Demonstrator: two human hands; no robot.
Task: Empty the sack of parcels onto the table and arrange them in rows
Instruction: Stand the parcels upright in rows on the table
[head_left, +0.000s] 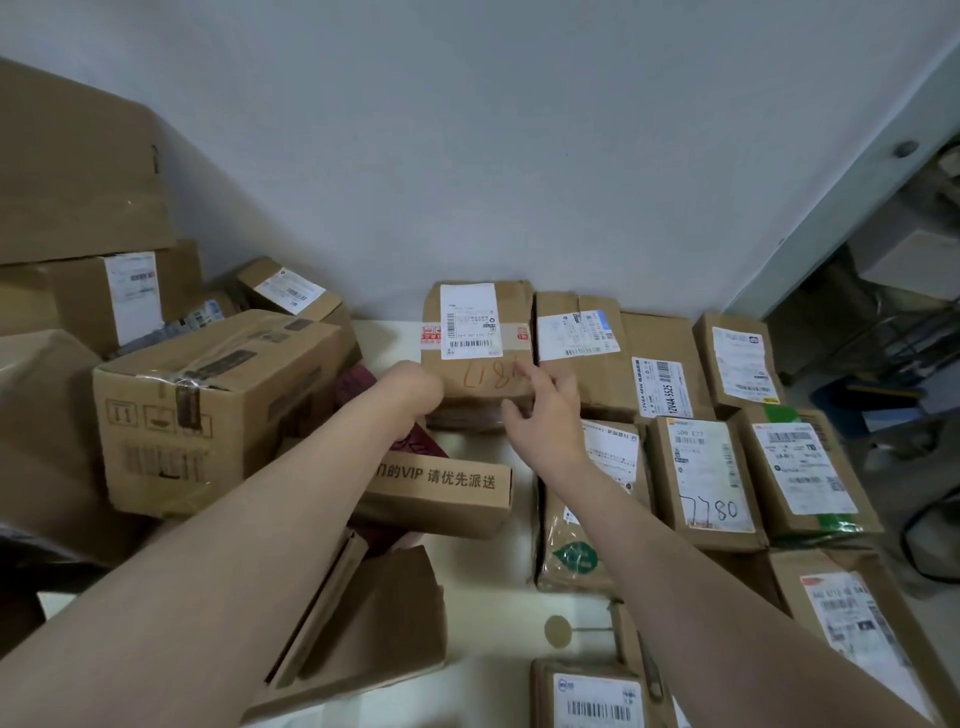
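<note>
Our left grip (415, 387) hides its fingers behind the centre parcel (478, 364); we cannot tell its state. Right grip (545, 415) released. A carton (441, 491) reads "VIP 请优先派送".

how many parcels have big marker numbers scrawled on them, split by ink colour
red ink: 1, the back-row box
black ink: 1, the 7780 box
total: 2

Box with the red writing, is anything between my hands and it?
Nothing visible does. The left hand is against the left side of the box and the right hand touches its right front corner.
</note>
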